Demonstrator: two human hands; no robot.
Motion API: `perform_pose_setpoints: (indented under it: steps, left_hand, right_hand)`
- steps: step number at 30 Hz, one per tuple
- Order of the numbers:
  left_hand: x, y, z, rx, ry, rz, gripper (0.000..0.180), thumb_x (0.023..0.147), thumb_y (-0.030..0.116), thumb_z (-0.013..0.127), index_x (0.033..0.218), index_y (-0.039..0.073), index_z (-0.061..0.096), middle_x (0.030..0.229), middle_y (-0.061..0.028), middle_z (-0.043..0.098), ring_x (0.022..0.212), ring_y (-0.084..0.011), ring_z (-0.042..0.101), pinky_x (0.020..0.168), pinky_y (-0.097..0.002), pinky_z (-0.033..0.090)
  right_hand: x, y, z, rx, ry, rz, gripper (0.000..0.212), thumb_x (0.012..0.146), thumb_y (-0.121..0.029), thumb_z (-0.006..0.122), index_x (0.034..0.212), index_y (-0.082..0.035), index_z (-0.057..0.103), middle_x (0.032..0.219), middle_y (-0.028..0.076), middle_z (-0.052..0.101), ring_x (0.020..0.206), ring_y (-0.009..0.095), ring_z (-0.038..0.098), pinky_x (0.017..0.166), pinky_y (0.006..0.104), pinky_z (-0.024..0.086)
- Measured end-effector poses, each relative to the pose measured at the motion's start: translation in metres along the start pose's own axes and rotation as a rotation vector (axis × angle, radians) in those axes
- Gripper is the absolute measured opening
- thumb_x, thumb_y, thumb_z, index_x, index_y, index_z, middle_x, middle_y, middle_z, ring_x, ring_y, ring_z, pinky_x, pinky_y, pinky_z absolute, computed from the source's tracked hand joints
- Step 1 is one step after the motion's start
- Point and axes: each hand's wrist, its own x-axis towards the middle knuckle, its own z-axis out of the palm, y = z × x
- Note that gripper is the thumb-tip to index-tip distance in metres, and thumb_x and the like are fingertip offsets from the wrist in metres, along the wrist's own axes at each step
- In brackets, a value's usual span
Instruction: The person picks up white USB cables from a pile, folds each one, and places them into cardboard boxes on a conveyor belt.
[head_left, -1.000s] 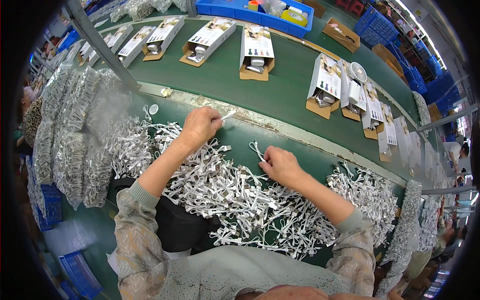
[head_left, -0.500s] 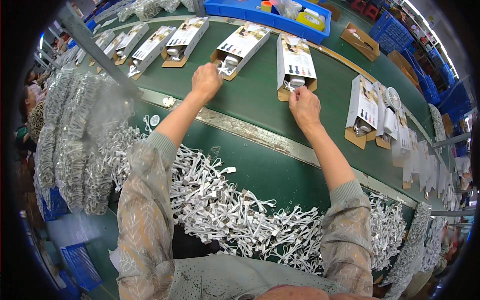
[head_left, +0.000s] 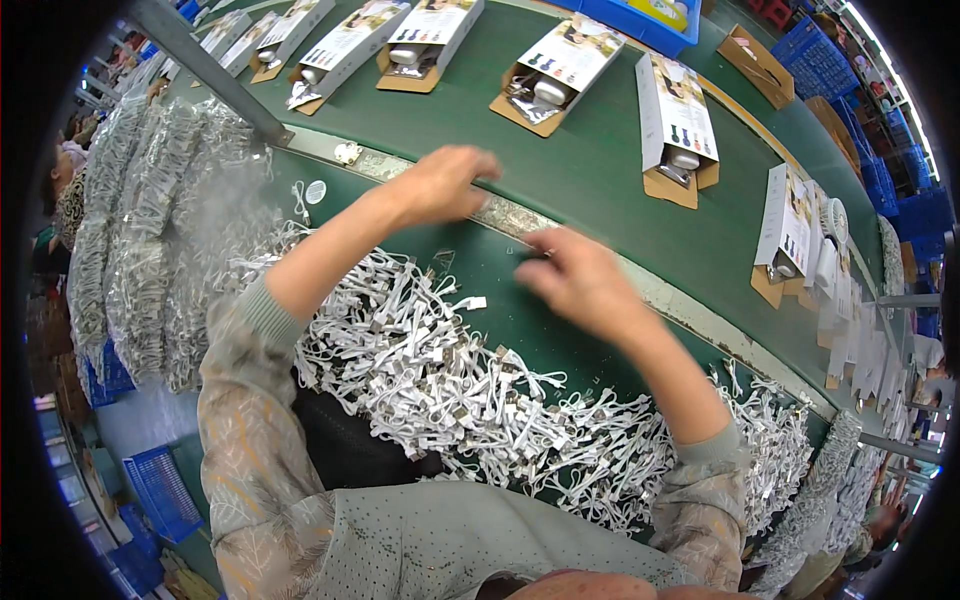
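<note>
My left hand (head_left: 447, 187) is over the near rail of the green conveyor belt, blurred, with its fingers apart and nothing visible in them. To its right, my right hand (head_left: 585, 285) is above the green worktop, also blurred, thumb and forefinger apart and empty. Below both hands lies a large pile of short white USB cables (head_left: 470, 390). Beyond them on the belt, one open printed box (head_left: 570, 55) and another open box (head_left: 678, 110) face me with their brown flaps down. Each holds a white rounded item and a silvery packet.
More open boxes (head_left: 430, 25) stand along the belt at left and right. A small white fan (head_left: 833, 220) shows among the right ones. Bagged cable bundles (head_left: 150, 240) are heaped at left, beside a slanting metal post (head_left: 215, 75). A blue tray (head_left: 640, 22) sits beyond the belt.
Both hands have drawn back from the box openings toward the cable pile. The white cable at my right fingers is no longer in that hand. The boxes now appear farther right and higher.
</note>
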Motion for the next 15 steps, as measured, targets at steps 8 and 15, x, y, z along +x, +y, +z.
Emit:
perform_pose_setpoints:
  steps: [8, 15]
  left_hand:
    - [-0.098, 0.014, -0.006, 0.094, -0.322, -0.042, 0.032, 0.071, 0.006, 0.06, 0.103, 0.007, 0.063, 0.092, -0.0101, 0.059, 0.092, -0.0285, 0.058, 0.08, -0.0382, 0.047]
    - [-0.103, 0.003, 0.004, -0.03, -0.168, -0.122, 0.017, 0.073, 0.011, 0.06, 0.086, 0.004, 0.067, 0.082, -0.0137, 0.066, 0.079, -0.0308, 0.063, 0.073, -0.0381, 0.049]
  right_hand:
    - [-0.025, -0.016, 0.046, -0.155, -0.144, -0.188, 0.01, 0.077, -0.01, 0.059, 0.083, -0.003, 0.061, 0.084, 0.014, 0.056, 0.085, 0.032, 0.057, 0.072, 0.0421, 0.048]
    - [-0.036, -0.007, -0.009, 0.707, -0.159, 0.446, 0.021, 0.086, -0.023, 0.062, 0.096, -0.004, 0.06, 0.082, 0.001, 0.062, 0.069, 0.005, 0.056, 0.062, 0.0194, 0.048]
